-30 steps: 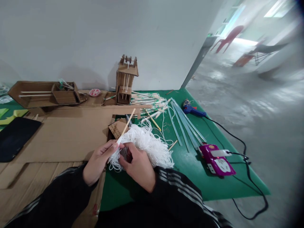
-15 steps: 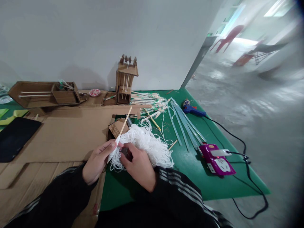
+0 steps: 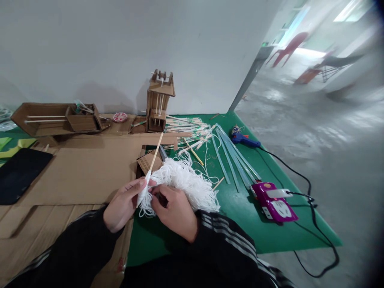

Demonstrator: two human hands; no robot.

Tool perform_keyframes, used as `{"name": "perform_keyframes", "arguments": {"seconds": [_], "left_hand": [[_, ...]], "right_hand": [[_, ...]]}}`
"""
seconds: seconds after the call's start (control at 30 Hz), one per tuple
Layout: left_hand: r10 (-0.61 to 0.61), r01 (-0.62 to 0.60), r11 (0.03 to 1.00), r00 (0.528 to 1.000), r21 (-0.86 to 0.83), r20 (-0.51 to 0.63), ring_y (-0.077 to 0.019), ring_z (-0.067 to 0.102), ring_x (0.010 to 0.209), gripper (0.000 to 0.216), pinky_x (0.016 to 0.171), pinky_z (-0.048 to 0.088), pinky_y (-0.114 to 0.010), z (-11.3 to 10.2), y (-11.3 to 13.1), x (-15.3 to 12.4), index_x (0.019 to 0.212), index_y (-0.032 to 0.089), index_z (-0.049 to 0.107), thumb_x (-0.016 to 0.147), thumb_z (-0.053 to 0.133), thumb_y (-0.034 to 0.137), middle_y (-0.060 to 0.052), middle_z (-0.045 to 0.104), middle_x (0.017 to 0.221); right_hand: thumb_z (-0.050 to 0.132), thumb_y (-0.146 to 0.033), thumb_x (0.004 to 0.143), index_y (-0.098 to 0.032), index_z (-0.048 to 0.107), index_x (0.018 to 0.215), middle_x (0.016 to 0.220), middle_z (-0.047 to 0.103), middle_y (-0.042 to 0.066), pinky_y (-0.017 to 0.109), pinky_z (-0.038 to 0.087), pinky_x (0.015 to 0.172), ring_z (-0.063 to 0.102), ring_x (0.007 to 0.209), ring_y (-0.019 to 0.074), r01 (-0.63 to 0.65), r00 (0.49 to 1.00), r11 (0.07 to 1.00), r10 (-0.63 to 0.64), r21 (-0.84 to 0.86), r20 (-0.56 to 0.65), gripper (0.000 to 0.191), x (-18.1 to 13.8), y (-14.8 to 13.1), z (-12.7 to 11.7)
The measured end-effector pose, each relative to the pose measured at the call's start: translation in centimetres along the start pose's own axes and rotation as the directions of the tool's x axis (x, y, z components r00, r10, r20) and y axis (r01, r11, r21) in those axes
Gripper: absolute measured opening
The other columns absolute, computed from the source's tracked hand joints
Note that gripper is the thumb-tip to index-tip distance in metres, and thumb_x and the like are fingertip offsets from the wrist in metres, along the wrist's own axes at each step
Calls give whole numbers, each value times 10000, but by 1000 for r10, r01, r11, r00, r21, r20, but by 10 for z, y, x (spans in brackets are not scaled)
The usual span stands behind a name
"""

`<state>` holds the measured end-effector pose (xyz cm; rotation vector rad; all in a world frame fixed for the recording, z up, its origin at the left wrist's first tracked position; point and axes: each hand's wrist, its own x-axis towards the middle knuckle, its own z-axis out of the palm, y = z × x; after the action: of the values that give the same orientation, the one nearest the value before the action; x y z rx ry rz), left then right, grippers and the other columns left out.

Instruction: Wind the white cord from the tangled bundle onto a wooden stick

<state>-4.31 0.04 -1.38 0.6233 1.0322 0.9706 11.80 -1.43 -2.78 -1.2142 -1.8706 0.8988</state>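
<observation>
A thin wooden stick (image 3: 157, 151) with white string wound round its lower part is pinched in my left hand (image 3: 123, 203). The stick tilts up and away, its bare end pointing toward the wall. My right hand (image 3: 175, 210) is closed beside it, thumb and forefinger together on the white string (image 3: 189, 178); the exact strand between the fingertips is hard to see. This loose heap of string spreads under and beyond both hands. Just behind the heap lies a small piece of cardboard (image 3: 149, 161).
Cardboard sheets (image 3: 90, 168) cover the left, with a black phone-like slab (image 3: 22, 176). Cardboard models (image 3: 156, 104) stand by the wall. At right on the green table (image 3: 270, 172) are glue sticks (image 3: 232, 154), a blue glue gun (image 3: 244, 139) and a purple power strip (image 3: 274, 204) with a cord.
The stick has turned a little more upright, its tip shifting slightly left. My right fingers have closed in a bit on the string; the rest stays where it was.
</observation>
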Motion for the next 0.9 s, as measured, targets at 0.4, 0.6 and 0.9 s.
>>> {"name": "perform_keyframes", "arguments": {"seconds": [0.4, 0.6, 0.9], "left_hand": [[-206, 198, 968, 978, -154, -40, -158, 622, 587, 196, 519, 509, -231, 5, 4, 0, 882, 105, 761, 874, 630, 251, -86, 710, 719], [-242, 233, 949, 970, -213, -18, -174, 629, 580, 318, 540, 529, -277, 2, 5, 0, 862, 124, 729, 967, 453, 240, -91, 670, 657], [-158, 150, 963, 987, -225, -21, -122, 577, 557, 238, 500, 488, -209, 5, -2, -3, 1070, 218, 665, 890, 619, 367, -1, 603, 667]], "right_hand": [[628, -397, 862, -217, 633, 915, 893, 673, 0, 241, 413, 628, 637, 751, 149, 178, 981, 944, -146, -279, 131, 188, -2, 4, 4], [607, -336, 893, -228, 631, 883, 872, 666, -16, 256, 386, 587, 622, 725, 140, 276, 961, 841, -228, -465, 158, 111, -7, 16, 12], [547, -344, 939, -246, 636, 933, 891, 662, -3, 270, 359, 569, 598, 711, 144, 291, 957, 793, -231, -535, 178, 132, -11, 9, 15]]}}
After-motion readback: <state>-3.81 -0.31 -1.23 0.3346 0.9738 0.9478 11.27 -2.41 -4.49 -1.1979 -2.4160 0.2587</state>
